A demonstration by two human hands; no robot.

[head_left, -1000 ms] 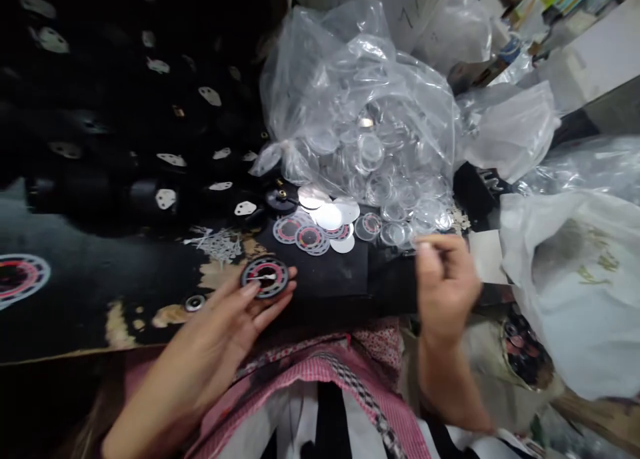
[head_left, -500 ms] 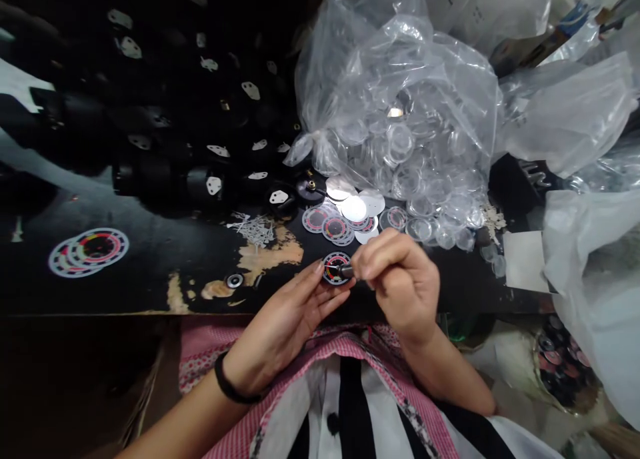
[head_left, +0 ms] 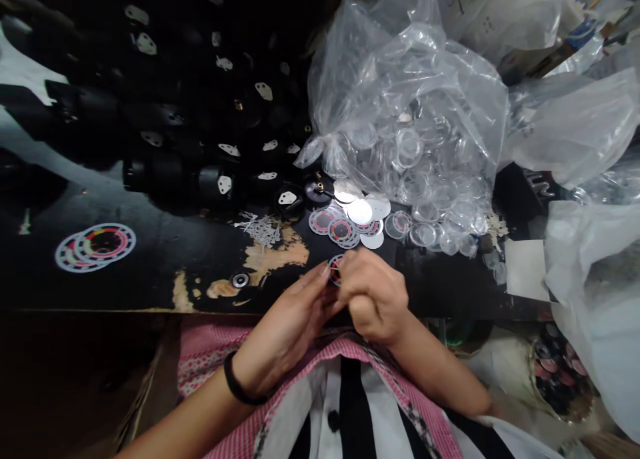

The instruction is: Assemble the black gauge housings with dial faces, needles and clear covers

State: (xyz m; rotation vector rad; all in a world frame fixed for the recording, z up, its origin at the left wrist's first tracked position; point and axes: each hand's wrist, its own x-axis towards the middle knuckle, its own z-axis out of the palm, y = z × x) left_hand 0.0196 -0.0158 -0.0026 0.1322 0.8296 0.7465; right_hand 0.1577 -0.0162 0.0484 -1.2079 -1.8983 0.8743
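Note:
A round gauge with a printed dial [head_left: 335,269] is held near the table's front edge by my left hand [head_left: 295,315], its fingers along the rim. Over the dial's right part, my right hand [head_left: 375,295] is closed with bent fingers; what it grips, if anything, is hidden. Just beyond the hands lie loose printed dials [head_left: 342,231] and plain silver discs [head_left: 360,211]. A pile of small white pointers [head_left: 263,230] rests to their left. A small dark round part with a light ring [head_left: 241,280] sits left of my left hand.
A clear plastic bag of transparent round covers [head_left: 415,145] fills the back right. Black housings with white plates [head_left: 225,185] stand at the back left. Two printed dials [head_left: 107,243] lie far left. White card [head_left: 526,269] lies at the right.
My right hand has moved left and closer over the dial, covering its right part. The dark tool tip seen earlier at its fingers is now hidden. The view has shifted slightly.

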